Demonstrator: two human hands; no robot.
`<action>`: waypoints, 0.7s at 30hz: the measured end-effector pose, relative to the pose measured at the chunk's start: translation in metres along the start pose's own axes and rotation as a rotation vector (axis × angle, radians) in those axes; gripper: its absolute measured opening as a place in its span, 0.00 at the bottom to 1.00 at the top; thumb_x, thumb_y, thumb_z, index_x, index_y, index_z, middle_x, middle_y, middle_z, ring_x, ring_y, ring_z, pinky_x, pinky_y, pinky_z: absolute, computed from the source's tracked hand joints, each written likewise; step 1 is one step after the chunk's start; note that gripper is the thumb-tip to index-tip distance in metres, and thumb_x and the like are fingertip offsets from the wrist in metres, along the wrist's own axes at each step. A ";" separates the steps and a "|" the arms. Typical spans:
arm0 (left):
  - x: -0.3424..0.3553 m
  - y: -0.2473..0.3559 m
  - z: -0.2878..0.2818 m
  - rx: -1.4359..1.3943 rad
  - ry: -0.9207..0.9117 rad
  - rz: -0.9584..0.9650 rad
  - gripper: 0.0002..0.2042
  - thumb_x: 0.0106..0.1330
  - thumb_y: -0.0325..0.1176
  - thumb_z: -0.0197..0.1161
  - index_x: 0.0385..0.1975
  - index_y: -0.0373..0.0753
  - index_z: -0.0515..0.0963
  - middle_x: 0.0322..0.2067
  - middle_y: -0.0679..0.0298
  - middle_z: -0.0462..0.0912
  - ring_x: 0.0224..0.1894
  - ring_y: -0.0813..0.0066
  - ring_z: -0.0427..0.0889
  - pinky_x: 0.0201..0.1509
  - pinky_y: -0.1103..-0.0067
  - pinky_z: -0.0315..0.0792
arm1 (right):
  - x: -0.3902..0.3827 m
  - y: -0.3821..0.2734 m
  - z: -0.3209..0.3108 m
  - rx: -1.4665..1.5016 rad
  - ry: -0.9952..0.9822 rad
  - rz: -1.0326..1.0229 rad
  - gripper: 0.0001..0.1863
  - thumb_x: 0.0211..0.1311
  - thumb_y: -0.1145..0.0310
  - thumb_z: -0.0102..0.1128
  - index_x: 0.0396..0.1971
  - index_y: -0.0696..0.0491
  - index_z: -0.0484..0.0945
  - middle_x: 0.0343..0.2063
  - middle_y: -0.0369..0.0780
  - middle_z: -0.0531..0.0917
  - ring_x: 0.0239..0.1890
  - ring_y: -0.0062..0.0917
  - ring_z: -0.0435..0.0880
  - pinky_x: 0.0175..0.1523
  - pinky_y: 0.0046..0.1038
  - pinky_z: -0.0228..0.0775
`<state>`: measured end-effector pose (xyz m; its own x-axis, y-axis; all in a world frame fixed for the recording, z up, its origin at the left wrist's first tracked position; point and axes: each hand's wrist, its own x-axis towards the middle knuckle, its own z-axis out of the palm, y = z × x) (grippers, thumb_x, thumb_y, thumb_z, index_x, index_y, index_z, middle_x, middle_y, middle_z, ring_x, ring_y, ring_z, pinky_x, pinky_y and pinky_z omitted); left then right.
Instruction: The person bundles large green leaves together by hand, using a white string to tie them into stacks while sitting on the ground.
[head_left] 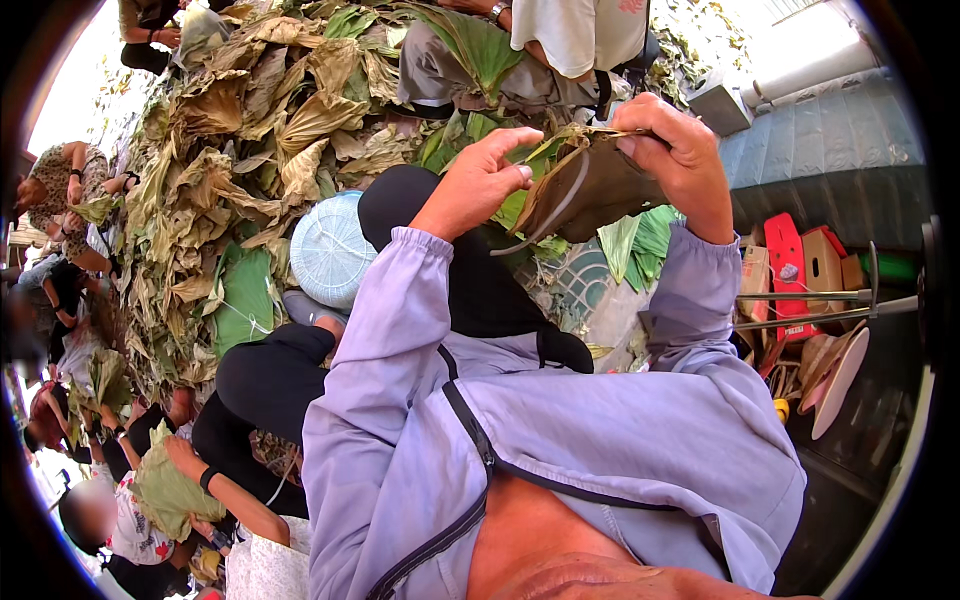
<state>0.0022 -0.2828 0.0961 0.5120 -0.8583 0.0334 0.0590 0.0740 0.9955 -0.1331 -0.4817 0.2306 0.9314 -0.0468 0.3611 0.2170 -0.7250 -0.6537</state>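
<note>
A large brown dried leaf (605, 190), which looks like a lotus leaf, hangs in front of me with a pale, curved stalk or rib along its left side. My right hand (675, 160) pinches its upper edge between thumb and fingers. Just left of the leaf is my left hand (470, 185), its thumb and forefinger apart and nothing seen between them. Green leaf pieces (650, 245) lie below and behind the held leaf.
A big heap of dried leaves (250, 130) spreads ahead and left. Beside my knee sits a pale blue round woven thing (328, 248). Co-workers handle leaves at far left and ahead, one with a green leaf (475, 50). Cardboard boxes (822, 270) and a red board (788, 265) stand right.
</note>
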 end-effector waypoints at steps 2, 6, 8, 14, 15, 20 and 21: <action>0.005 -0.001 0.009 -0.063 -0.117 0.061 0.13 0.69 0.24 0.60 0.52 0.32 0.78 0.42 0.72 0.82 0.44 0.84 0.77 0.49 0.82 0.74 | -0.002 -0.002 0.000 0.032 -0.001 -0.014 0.08 0.58 0.84 0.59 0.37 0.59 0.79 0.31 0.38 0.80 0.33 0.24 0.78 0.41 0.23 0.69; 0.004 -0.009 0.003 0.004 -0.110 -0.014 0.09 0.72 0.28 0.60 0.46 0.30 0.80 0.39 0.68 0.82 0.39 0.82 0.81 0.45 0.83 0.75 | -0.010 -0.004 -0.011 0.103 0.052 0.039 0.08 0.58 0.85 0.60 0.37 0.60 0.79 0.32 0.37 0.80 0.34 0.20 0.77 0.41 0.20 0.68; -0.001 -0.010 -0.007 -0.008 -0.043 -0.081 0.09 0.73 0.31 0.61 0.44 0.31 0.80 0.36 0.67 0.81 0.34 0.81 0.83 0.41 0.84 0.77 | -0.020 0.001 -0.023 0.066 0.097 0.075 0.08 0.59 0.85 0.60 0.38 0.60 0.79 0.33 0.34 0.80 0.35 0.16 0.76 0.42 0.19 0.67; 0.004 0.003 -0.072 -0.235 0.469 -0.186 0.10 0.77 0.35 0.54 0.43 0.35 0.78 0.32 0.66 0.83 0.29 0.78 0.83 0.37 0.79 0.81 | -0.045 0.030 -0.052 0.141 0.378 0.239 0.08 0.62 0.82 0.62 0.41 0.60 0.80 0.35 0.30 0.79 0.38 0.10 0.74 0.46 0.15 0.66; 0.004 0.002 -0.088 -0.243 0.526 -0.181 0.10 0.77 0.35 0.53 0.43 0.36 0.77 0.33 0.64 0.82 0.30 0.76 0.84 0.38 0.76 0.82 | -0.047 0.038 -0.054 0.163 0.439 0.277 0.09 0.62 0.82 0.62 0.41 0.60 0.81 0.35 0.30 0.79 0.38 0.10 0.74 0.46 0.15 0.66; 0.005 -0.006 -0.130 -0.471 0.734 -0.198 0.11 0.76 0.36 0.54 0.44 0.35 0.76 0.35 0.61 0.83 0.32 0.72 0.84 0.40 0.73 0.83 | -0.060 0.058 -0.073 0.144 0.635 0.303 0.09 0.61 0.83 0.62 0.41 0.59 0.81 0.34 0.28 0.80 0.38 0.11 0.75 0.45 0.15 0.66; 0.006 -0.006 -0.127 -0.381 0.667 -0.230 0.11 0.75 0.36 0.55 0.44 0.35 0.77 0.36 0.61 0.83 0.33 0.73 0.84 0.40 0.73 0.83 | -0.064 0.061 -0.076 0.155 0.646 0.309 0.09 0.61 0.83 0.62 0.41 0.59 0.81 0.34 0.28 0.80 0.38 0.11 0.75 0.45 0.15 0.66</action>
<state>0.1136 -0.2243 0.0788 0.8487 -0.3973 -0.3491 0.4524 0.2035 0.8683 -0.2018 -0.5747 0.2182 0.6088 -0.6642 0.4338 0.0557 -0.5097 -0.8586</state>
